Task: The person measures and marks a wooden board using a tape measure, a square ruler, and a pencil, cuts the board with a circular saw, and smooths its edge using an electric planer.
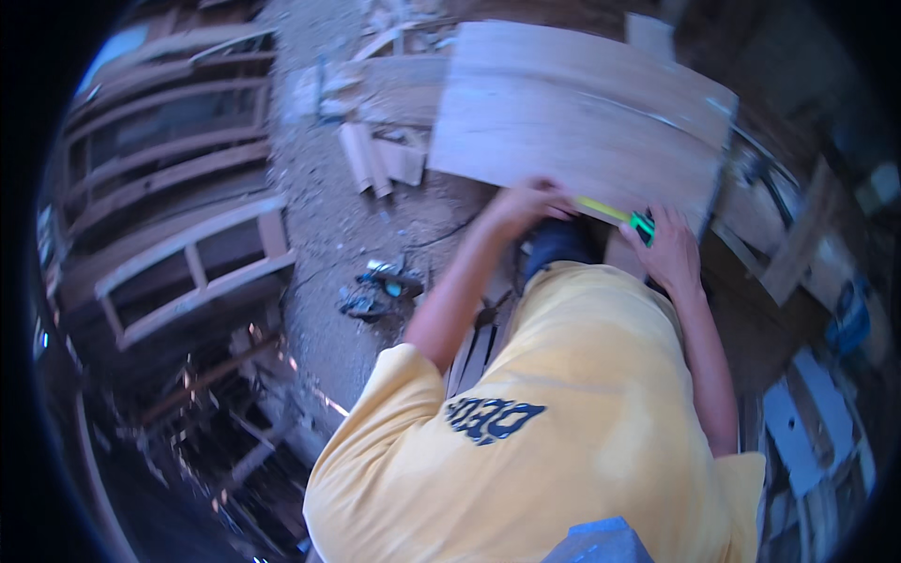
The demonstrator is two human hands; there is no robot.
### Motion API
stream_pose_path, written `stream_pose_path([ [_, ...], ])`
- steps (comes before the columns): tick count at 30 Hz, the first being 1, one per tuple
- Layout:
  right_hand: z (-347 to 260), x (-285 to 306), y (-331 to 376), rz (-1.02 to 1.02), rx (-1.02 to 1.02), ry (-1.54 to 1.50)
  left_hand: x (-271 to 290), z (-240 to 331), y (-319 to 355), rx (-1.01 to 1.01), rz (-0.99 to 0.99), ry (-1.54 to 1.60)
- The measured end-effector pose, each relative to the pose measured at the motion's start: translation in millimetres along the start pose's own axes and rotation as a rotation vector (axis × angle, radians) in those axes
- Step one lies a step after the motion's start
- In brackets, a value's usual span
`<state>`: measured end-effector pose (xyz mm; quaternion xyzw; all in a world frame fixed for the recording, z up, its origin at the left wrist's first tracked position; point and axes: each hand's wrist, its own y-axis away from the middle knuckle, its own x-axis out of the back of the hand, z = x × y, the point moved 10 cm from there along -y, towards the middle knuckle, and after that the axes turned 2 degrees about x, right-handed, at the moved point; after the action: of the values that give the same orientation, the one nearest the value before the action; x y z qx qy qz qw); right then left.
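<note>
A tape measure [642,226] with a green and black case sits in my right hand [670,249], whose fingers are closed around it. From the case a short length of yellow blade [602,208] runs left to my left hand [535,203]. The fingers of that hand are closed at the blade's end, though the blade's tip itself is hidden. Both hands are at the near edge of a wide, pale wooden panel [572,117], which lies in front of me. A lengthwise seam or strip crosses the panel's far part.
Slatted wooden frames [192,267] stand at the left. A power tool [380,286] appears to lie on the dusty ground [314,225] left of me. Wood offcuts [380,159] lie left of the panel. At the right are boards [798,235], a blue object [849,319] and a white panel [784,422].
</note>
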<state>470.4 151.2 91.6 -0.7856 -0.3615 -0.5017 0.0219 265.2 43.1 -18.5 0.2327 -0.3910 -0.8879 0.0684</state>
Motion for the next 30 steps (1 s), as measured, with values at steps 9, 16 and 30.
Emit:
stream_pose_path([
  [9, 146, 56, -2, 0.136, -0.113, -0.019, 319, 55, 7, -0.300, 0.729, -0.064],
  [16, 158, 50, -2, 0.100, -0.170, -0.052, 350, 48, 2, -0.233, 0.918, -0.098],
  [30, 170, 51, 1, 0.155, -0.201, -0.226, 350, 42, 6, -0.268, 0.777, -0.030],
])
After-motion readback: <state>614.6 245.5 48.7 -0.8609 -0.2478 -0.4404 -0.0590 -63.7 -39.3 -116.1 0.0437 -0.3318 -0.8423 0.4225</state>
